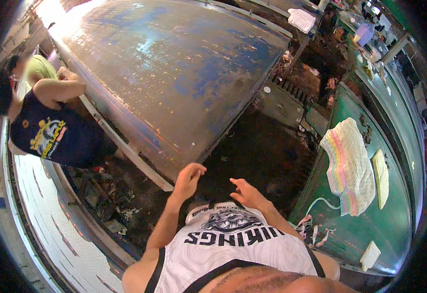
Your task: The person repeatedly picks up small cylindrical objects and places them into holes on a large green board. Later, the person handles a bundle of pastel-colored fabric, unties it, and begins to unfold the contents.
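My left hand (189, 179) hovers in front of my body, near the close corner of a large flat table (174, 97) with a worn, paint-stained surface. Its fingers are loosely bent, and nothing shows in them. My right hand (249, 192) is a short way to the right, over the dark floor, with the forefinger and thumb apart and no object in it. Neither hand touches the table. Nearest on the right side, a white cloth with pastel stripes (352, 168) is spread on a green table (340, 244).
A person in a dark sleeveless top (52, 127) stands at the table's left side. Beyond the striped cloth lies a pale yellow piece (380, 179), with a small pale piece (370, 255) nearer me. A white bundle (301, 20) sits at the far right corner. Debris (118, 200) litters the floor.
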`<state>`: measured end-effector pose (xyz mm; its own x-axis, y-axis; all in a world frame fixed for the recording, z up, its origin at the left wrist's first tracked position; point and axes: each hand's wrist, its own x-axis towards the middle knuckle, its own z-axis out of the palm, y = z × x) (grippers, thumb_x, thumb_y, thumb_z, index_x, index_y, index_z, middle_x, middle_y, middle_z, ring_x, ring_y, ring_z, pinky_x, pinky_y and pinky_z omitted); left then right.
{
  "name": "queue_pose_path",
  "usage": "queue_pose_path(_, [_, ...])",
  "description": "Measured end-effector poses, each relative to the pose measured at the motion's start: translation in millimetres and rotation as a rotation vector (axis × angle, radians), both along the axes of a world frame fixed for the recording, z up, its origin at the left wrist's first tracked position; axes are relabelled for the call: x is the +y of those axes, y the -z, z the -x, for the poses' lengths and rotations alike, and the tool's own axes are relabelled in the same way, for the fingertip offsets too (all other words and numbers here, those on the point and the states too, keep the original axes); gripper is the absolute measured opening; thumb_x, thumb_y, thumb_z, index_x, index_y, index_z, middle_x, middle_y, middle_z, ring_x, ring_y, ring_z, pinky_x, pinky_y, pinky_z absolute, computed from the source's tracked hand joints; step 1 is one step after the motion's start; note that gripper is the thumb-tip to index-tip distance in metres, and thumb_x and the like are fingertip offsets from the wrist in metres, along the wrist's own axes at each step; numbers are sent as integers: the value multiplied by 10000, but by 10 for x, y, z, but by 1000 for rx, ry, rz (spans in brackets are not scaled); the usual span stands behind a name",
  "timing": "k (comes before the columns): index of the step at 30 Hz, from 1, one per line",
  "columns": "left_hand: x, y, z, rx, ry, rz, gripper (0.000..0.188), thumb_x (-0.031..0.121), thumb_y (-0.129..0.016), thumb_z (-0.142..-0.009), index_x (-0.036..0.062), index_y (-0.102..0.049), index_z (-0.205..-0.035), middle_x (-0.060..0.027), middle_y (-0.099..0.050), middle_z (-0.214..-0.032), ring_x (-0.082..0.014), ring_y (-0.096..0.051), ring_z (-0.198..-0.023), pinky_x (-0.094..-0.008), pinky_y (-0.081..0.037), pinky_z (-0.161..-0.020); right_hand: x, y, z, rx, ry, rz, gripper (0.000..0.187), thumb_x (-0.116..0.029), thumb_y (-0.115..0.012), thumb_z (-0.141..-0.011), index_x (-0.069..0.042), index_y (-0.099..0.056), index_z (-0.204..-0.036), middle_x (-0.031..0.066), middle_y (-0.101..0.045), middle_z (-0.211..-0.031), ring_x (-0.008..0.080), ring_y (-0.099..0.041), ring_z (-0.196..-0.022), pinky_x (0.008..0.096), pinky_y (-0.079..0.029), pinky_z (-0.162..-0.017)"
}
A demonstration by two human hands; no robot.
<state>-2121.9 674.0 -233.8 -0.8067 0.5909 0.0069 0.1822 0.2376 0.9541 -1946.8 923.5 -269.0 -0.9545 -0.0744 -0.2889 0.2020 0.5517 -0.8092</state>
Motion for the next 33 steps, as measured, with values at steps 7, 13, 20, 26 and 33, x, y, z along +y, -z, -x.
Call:
queue_pose_path(7, [1278, 258, 1113, -174, 139, -205, 86, 6, -606, -1014, 15, -683, -1052, -77, -708, -1111, -174, -657, -1052, -328, -528, -957, 949, 246, 717, 60, 227, 37, 701, -278, -736, -1009, -72, -425, -1603, 206, -559, -1445, 327, -678, -1126, 425, -556, -995])
queue_pose_path(13, [3360, 504, 1258, -165, 238, -24, 131, 99, -672, -1035, 14, -723, -1122, -89, -743, -1011, -172, -701, -924, -343, -565, -838, 2748, 554, 1309, 88, 172, -55, 737, -345, -731, -1007, -77, -406, -1612, 217, -551, -1479, 408, -644, -1240, 463, -548, -1030])
queue_pose_path(20, [5617, 43, 1452, -7, 637, -158, 148, 31, -639, -1036, 20, -699, -1171, -165, -749, -1110, -332, -725, -1044, -411, -575, -921, 4990, -203, 1894, 259, 334, -236, 716, -270, -725, -1011, -96, -391, -1620, 206, -567, -1453, 368, -676, -1156, 459, -560, -996])
queue_pose_path(26, [6758, 157, 1952, -108, 722, -64, 183, 3, -643, -1018, 3, -697, -1193, -164, -748, -1148, -326, -723, -1085, -423, -574, -952, 6205, -263, 1991, 289, 632, -115, 708, -214, -727, -1023, -77, -378, -1624, 180, -580, -1437, 295, -678, -1099, 443, -567, -982])
queue_pose_path(33, [8496, 472, 2419, -148, 815, -23, 174, -85, -613, -947, -28, -707, -1082, -189, -738, -1022, -303, -720, -970, -417, -561, -844, 7269, 76, 2416, 511, 1007, 1021, 724, -384, -669, -1077, -64, -341, -1637, 138, -635, -1349, 228, -696, -1064, 365, -557, -964])
